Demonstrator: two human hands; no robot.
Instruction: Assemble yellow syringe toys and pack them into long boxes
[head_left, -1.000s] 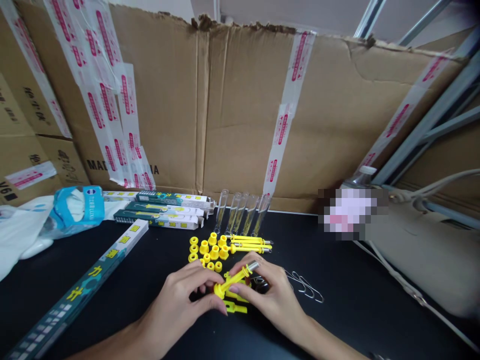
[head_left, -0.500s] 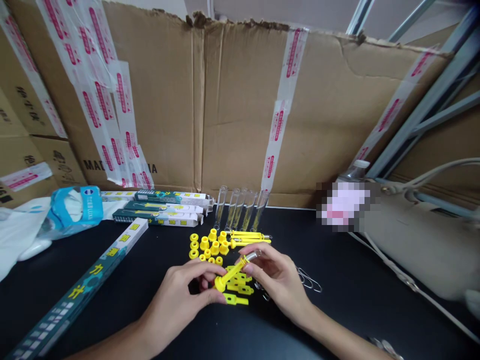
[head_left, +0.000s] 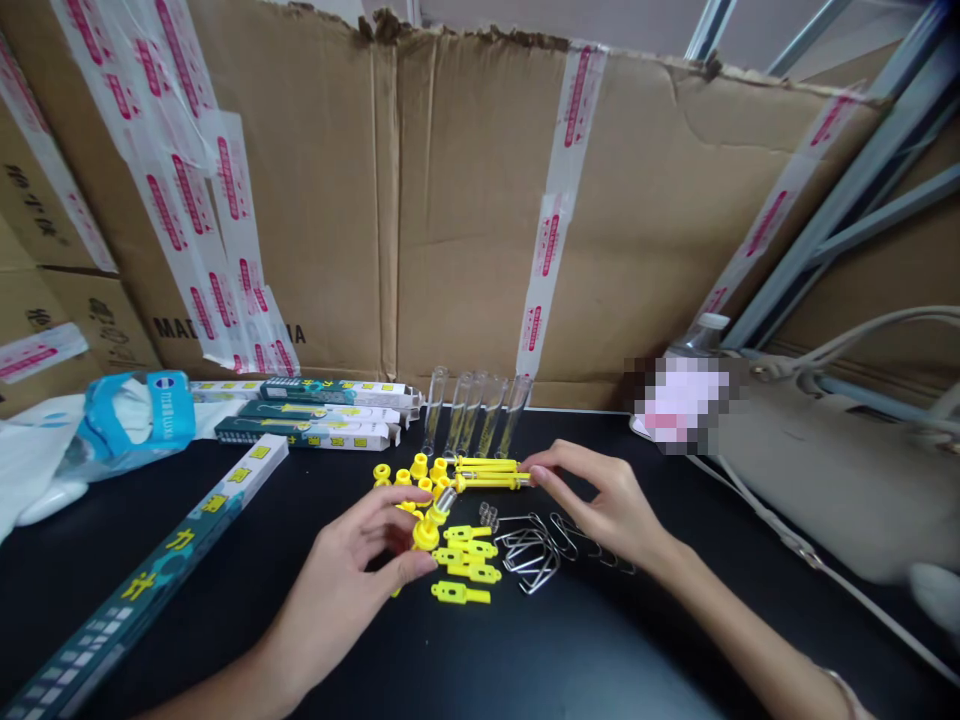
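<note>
Yellow plastic is seen in most of the small parts spread over the black bench point(head_left: 637, 650). A yellow plunger piece point(head_left: 427, 528) with a clear, metal-tipped end is pinched between the thumb and fingers of the left hand point(head_left: 352, 585), which are closed narrowly around its lower end; the piece is held tilted just above the bench, near the middle of the parts. The right hand point(head_left: 604, 495) is stretched to the left, and its fingertips point(head_left: 534, 470) are laid against the ends of two yellow rods point(head_left: 487, 472) lying flat on the bench; whether the rods are actually gripped cannot be told. Between the two hands, several flat yellow tabs point(head_left: 465, 570) are stacked loosely, with a heap of bent wire clips point(head_left: 531, 548) just beside them on the right. A cluster of yellow caps point(head_left: 409, 470) is found behind the left hand. Clear tubes point(head_left: 472, 412) are propped against the taped cardboard wall point(head_left: 450, 220), beside a row of printed boxes point(head_left: 315, 418). One long box point(head_left: 150, 580) is laid slantwise at the left.
</note>
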